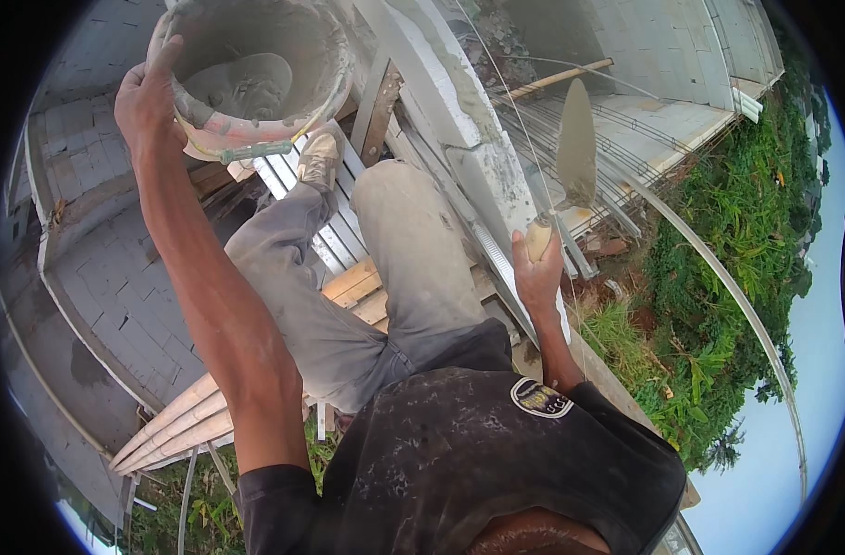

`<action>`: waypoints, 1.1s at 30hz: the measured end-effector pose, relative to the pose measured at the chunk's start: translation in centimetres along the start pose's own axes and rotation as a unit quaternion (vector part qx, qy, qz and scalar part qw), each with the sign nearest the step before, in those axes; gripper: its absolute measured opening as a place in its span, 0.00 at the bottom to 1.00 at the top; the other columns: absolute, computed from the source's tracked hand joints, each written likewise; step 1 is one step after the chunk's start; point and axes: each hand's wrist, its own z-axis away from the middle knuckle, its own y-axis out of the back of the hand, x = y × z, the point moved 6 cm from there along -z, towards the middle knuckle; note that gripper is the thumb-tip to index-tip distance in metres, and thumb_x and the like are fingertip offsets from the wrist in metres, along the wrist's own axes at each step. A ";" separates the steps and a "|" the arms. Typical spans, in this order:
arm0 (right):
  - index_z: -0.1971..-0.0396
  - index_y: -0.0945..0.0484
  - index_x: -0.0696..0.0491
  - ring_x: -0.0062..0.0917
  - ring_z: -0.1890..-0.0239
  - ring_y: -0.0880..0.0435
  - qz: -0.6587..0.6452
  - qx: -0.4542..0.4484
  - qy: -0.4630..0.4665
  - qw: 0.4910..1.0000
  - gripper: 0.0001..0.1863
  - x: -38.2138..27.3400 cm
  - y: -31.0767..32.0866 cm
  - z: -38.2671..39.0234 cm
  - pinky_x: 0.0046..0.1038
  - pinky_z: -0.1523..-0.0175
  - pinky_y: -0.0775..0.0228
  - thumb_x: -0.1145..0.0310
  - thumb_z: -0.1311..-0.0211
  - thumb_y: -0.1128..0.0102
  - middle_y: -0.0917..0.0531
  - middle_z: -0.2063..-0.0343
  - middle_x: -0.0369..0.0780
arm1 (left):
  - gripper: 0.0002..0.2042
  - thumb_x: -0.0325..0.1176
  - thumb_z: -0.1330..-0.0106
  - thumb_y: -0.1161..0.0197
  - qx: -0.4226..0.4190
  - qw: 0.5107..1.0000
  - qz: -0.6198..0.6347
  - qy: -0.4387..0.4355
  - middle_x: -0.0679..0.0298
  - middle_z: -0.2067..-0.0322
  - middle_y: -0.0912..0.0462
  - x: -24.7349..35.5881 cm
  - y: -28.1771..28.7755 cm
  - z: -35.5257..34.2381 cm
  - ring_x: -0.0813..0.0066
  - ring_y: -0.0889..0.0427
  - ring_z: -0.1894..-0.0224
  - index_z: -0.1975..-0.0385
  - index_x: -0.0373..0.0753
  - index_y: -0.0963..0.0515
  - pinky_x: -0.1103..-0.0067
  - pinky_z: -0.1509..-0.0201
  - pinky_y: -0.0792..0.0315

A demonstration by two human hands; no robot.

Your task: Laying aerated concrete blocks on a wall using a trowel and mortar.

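Observation:
My left hand (pixel 150 109) grips the rim of a mortar-smeared bucket (pixel 335 69) at the upper left. Wet grey mortar (pixel 247 85) lies in the bottom of the bucket. Its wire handle, with a green grip (pixel 256 151), hangs down on the near side. On the right, my right hand (pixel 539 274) is closed around the pale handle of a pointed trowel (pixel 577 153), whose blade is raised and coated grey. Between my hands runs a light block wall (pixel 497 190) with patches of mortar along its top.
A thin string (pixel 524 129) stretches along the wall, close to the trowel. Metal planks (pixel 325 245) and wooden boards (pixel 353 282) form the platform at my legs. Bamboo poles (pixel 177 421) stick out at the lower left. Beyond the wall are steel bars (pixel 626 139) and green plants (pixel 719 259).

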 end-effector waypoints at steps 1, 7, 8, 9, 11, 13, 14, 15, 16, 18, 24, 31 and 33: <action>0.57 0.26 0.57 0.47 0.61 0.18 0.040 -0.025 -0.007 0.999 0.20 1.5 -0.5 0.2 0.40 0.55 0.28 0.57 0.38 0.37 0.19 0.65 0.50 | 0.19 0.41 0.49 0.22 -0.001 1.000 0.000 0.004 0.67 0.74 0.25 0.3 -0.2 -0.3 0.81 0.28 0.74 0.69 0.33 0.22 0.80 0.68 0.31; 0.59 0.27 0.57 0.51 0.62 0.19 0.079 -0.071 -0.057 0.993 0.21 1.2 -0.2 -0.5 0.44 0.57 0.29 0.54 0.39 0.36 0.18 0.66 0.53 | 0.20 0.40 0.47 0.22 -0.006 0.997 -0.073 -0.011 0.64 0.73 0.23 0.1 0.1 -0.7 0.77 0.23 0.74 0.67 0.33 0.24 0.79 0.71 0.25; 0.59 0.28 0.58 0.51 0.62 0.19 0.019 -0.010 -0.023 1.000 0.22 1.0 -0.4 -1.4 0.45 0.56 0.29 0.54 0.39 0.37 0.18 0.66 0.54 | 0.20 0.40 0.47 0.22 -0.008 0.999 -0.048 -0.012 0.65 0.73 0.24 0.9 -0.2 -0.9 0.78 0.24 0.74 0.67 0.34 0.24 0.80 0.70 0.26; 0.58 0.28 0.58 0.51 0.62 0.19 0.077 -0.040 -0.034 0.996 0.22 2.4 -0.6 -0.1 0.45 0.56 0.29 0.54 0.38 0.38 0.18 0.66 0.54 | 0.20 0.40 0.47 0.21 -0.009 1.000 -0.022 -0.012 0.65 0.73 0.24 1.3 -0.5 -0.9 0.79 0.24 0.74 0.67 0.34 0.24 0.80 0.70 0.26; 0.55 0.28 0.58 0.51 0.61 0.19 0.179 -0.217 -0.080 0.956 0.23 5.5 -2.4 -0.5 0.44 0.56 0.29 0.53 0.38 0.39 0.18 0.66 0.53 | 0.20 0.40 0.47 0.21 -0.011 1.000 -0.006 -0.019 0.66 0.73 0.24 0.5 -0.8 -1.2 0.79 0.25 0.75 0.67 0.34 0.24 0.80 0.71 0.26; 0.54 0.27 0.58 0.51 0.60 0.18 0.158 -0.170 -0.070 0.970 0.23 4.3 -1.2 -0.2 0.44 0.55 0.29 0.53 0.38 0.39 0.18 0.65 0.53 | 0.20 0.40 0.48 0.21 -0.011 1.000 0.012 -0.024 0.66 0.74 0.25 0.1 -1.5 -1.8 0.80 0.25 0.75 0.67 0.34 0.24 0.80 0.71 0.26; 0.52 0.27 0.57 0.51 0.60 0.18 0.135 -0.133 -0.070 0.979 0.24 2.7 0.0 1.1 0.45 0.55 0.29 0.53 0.38 0.39 0.17 0.64 0.53 | 0.20 0.40 0.48 0.21 -0.007 1.000 0.004 -0.018 0.66 0.73 0.24 0.5 -0.9 -1.5 0.80 0.25 0.75 0.67 0.34 0.24 0.79 0.71 0.26; 0.48 0.28 0.56 0.50 0.58 0.18 0.100 -0.110 -0.076 0.986 0.27 1.7 -0.2 0.3 0.44 0.53 0.28 0.51 0.38 0.38 0.17 0.62 0.53 | 0.20 0.40 0.47 0.21 -0.004 1.000 -0.005 -0.011 0.65 0.73 0.23 0.8 -0.4 -1.0 0.79 0.24 0.74 0.67 0.34 0.24 0.79 0.70 0.25; 0.48 0.28 0.56 0.50 0.58 0.18 0.099 -0.107 -0.076 0.986 0.27 1.7 -0.3 0.4 0.44 0.53 0.28 0.51 0.38 0.38 0.17 0.62 0.53 | 0.20 0.40 0.47 0.21 -0.007 1.000 -0.004 -0.013 0.65 0.73 0.23 0.8 -0.7 -1.0 0.79 0.24 0.74 0.67 0.34 0.24 0.79 0.70 0.25; 0.48 0.28 0.55 0.49 0.64 0.16 0.199 -0.056 0.003 0.978 0.25 1.1 0.1 0.8 0.41 0.60 0.26 0.53 0.37 0.37 0.16 0.67 0.52 | 0.21 0.43 0.49 0.23 0.003 1.000 -0.014 -0.010 0.67 0.73 0.24 0.5 -1.0 -0.7 0.81 0.27 0.74 0.64 0.32 0.21 0.80 0.68 0.31; 0.44 0.29 0.52 0.47 0.60 0.16 0.244 -0.146 0.038 0.958 0.27 3.8 0.6 1.7 0.44 0.54 0.26 0.49 0.35 0.42 0.16 0.65 0.51 | 0.20 0.39 0.46 0.22 -0.017 1.000 -0.024 -0.010 0.63 0.72 0.22 0.5 -0.2 -1.2 0.77 0.22 0.73 0.66 0.33 0.24 0.78 0.69 0.24; 0.44 0.30 0.55 0.49 0.60 0.16 0.089 -0.089 -0.060 0.990 0.25 1.4 0.3 2.6 0.43 0.57 0.26 0.57 0.35 0.39 0.17 0.65 0.53 | 0.17 0.40 0.48 0.24 -0.027 0.998 -0.044 -0.034 0.69 0.75 0.26 2.5 -0.8 1.4 0.82 0.31 0.75 0.69 0.35 0.23 0.82 0.69 0.34; 0.43 0.30 0.54 0.49 0.59 0.16 0.043 -0.101 0.023 0.994 0.25 -2.4 -2.1 2.2 0.43 0.57 0.25 0.58 0.36 0.38 0.17 0.63 0.53 | 0.15 0.39 0.47 0.25 -0.060 0.995 -0.057 -0.050 0.72 0.76 0.29 3.2 -1.7 2.2 0.83 0.33 0.75 0.74 0.37 0.25 0.82 0.71 0.36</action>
